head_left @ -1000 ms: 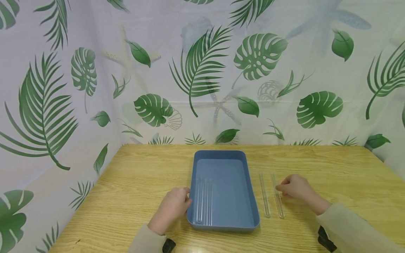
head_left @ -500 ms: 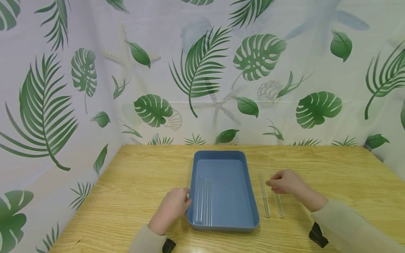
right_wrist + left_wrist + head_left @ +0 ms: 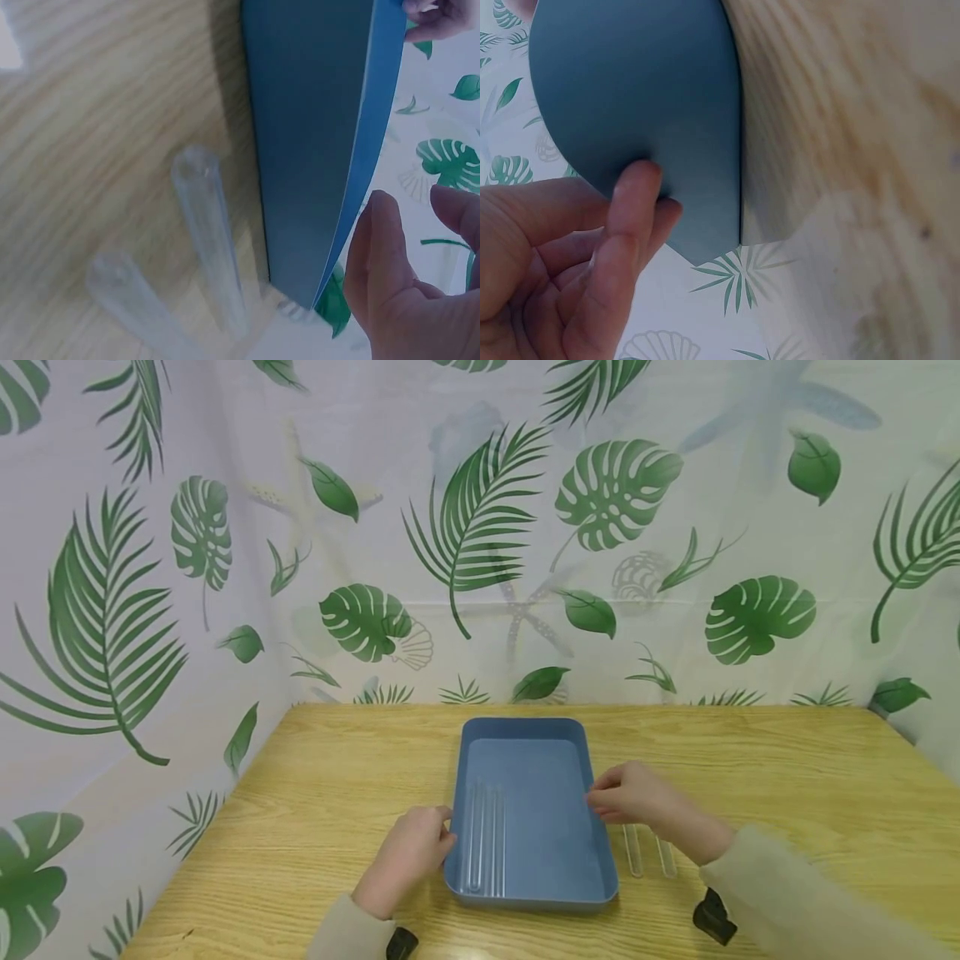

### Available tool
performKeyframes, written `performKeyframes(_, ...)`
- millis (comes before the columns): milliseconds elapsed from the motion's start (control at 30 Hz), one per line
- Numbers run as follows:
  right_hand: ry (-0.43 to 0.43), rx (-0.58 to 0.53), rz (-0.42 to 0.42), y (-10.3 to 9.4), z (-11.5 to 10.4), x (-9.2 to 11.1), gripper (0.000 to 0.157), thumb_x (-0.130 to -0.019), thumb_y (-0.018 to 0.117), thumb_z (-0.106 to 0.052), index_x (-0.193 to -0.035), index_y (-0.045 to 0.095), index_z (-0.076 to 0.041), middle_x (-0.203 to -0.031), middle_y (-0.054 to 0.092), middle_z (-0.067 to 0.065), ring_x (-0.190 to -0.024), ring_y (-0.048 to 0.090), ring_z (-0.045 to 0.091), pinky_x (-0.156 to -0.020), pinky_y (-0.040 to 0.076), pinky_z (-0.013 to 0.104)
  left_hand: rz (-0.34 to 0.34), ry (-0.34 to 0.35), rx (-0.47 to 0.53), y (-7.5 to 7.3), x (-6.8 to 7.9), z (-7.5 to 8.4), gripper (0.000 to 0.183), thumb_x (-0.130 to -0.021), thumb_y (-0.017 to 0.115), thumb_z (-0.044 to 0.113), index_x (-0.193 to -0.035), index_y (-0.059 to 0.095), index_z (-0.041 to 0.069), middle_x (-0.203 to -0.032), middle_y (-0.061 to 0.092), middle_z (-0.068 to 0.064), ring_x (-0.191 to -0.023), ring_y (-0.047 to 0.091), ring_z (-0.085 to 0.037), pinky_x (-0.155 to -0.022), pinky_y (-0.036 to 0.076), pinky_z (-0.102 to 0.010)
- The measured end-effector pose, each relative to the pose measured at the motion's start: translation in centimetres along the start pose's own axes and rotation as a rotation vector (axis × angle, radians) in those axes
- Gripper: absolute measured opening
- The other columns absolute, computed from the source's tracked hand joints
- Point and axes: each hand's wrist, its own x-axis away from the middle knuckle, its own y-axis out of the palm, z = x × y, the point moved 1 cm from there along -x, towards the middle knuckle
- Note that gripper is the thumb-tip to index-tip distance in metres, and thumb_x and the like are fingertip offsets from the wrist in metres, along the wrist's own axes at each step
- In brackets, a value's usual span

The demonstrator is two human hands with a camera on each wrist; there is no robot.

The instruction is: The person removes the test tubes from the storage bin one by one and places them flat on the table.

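Note:
A blue rectangular tray (image 3: 551,860) lies on the table, with clear test tubes (image 3: 487,843) side by side along its left inner side. My left hand (image 3: 408,852) pinches the tray's left wall; the left wrist view shows fingers (image 3: 634,199) against the outside and the thumb reaching to the rim. Over the right rim hovers my right hand (image 3: 633,793), with thumb and fingertips apart and nothing between them in the right wrist view. Two more test tubes, one nearer the tray (image 3: 633,852) and one farther right (image 3: 666,857), lie beside it, their upper parts hidden by the right hand.
The wooden table (image 3: 345,760) extends to both sides of the tray. Behind it and at the left hangs a white cloth (image 3: 480,652) with green leaf prints. Dark bands (image 3: 714,917) show at both wrists.
My right hand has moved left from the farther test tube, across the nearer one, to the tray's right rim. Both tubes stay on the table. My left hand keeps its place.

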Motion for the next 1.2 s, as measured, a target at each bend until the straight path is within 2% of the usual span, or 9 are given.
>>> performKeyframes(133,0.006,-0.006,0.005,1.4,-0.1,-0.2,0.027,-0.080,0.061,-0.010,-0.098,0.058,0.010,-0.088,0.059,0.011,-0.077,0.061,0.022,-0.067,0.051,0.033,-0.004,-0.009,-0.013,0.0,-0.1,-0.1,0.028,-0.079,0.058,0.001,-0.105,0.057,-0.010,-0.056,0.054,0.001,-0.041,0.046,-0.004,-0.044,0.040,-0.019)
performKeyframes(300,-0.034,-0.030,-0.022,2.6,-0.1,-0.2,0.027,-0.079,0.061,-0.006,-0.097,0.056,0.014,-0.085,0.060,0.012,-0.076,0.061,0.021,-0.067,0.051,0.033,-0.005,-0.019,-0.030,0.0,-0.1,-0.1,0.027,-0.079,0.059,0.002,-0.104,0.058,-0.009,-0.057,0.054,0.001,-0.042,0.045,-0.004,-0.044,0.040,-0.020)
performKeyframes(533,-0.064,0.042,-0.021,4.2,-0.3,-0.3,0.029,-0.079,0.061,-0.005,-0.100,0.055,0.015,-0.083,0.059,0.010,-0.074,0.060,0.019,-0.065,0.051,0.032,-0.006,-0.019,-0.026,0.0,-0.1,0.0,0.027,-0.079,0.059,0.002,-0.104,0.058,-0.009,-0.058,0.055,0.000,-0.042,0.046,-0.004,-0.044,0.040,-0.019)
performKeyframes(733,-0.023,0.022,-0.025,5.5,-0.2,-0.3,0.028,-0.078,0.061,-0.003,-0.100,0.056,0.014,-0.084,0.058,0.009,-0.075,0.059,0.018,-0.066,0.050,0.032,-0.002,-0.018,-0.021,0.0,-0.1,-0.1,0.028,-0.079,0.059,0.002,-0.104,0.058,-0.009,-0.057,0.054,0.001,-0.042,0.046,-0.004,-0.045,0.040,-0.019)
performKeyframes(933,0.002,-0.001,-0.036,6.0,0.0,-0.4,0.031,-0.078,0.061,-0.003,-0.102,0.055,0.015,-0.085,0.058,0.010,-0.076,0.060,0.020,-0.066,0.050,0.033,-0.018,-0.021,-0.009,0.2,-0.2,0.0,0.028,-0.080,0.059,0.002,-0.105,0.057,-0.010,-0.056,0.054,0.001,-0.041,0.046,-0.004,-0.045,0.041,-0.019)
performKeyframes(1200,0.041,-0.101,-0.054,7.0,0.0,-0.7,0.032,-0.076,0.063,-0.001,-0.102,0.054,0.014,-0.089,0.057,0.013,-0.079,0.060,0.021,-0.068,0.050,0.032,-0.013,-0.025,-0.018,0.0,-0.1,-0.1,0.028,-0.080,0.059,0.002,-0.106,0.057,-0.010,-0.056,0.054,0.001,-0.041,0.046,-0.004,-0.045,0.040,-0.020)
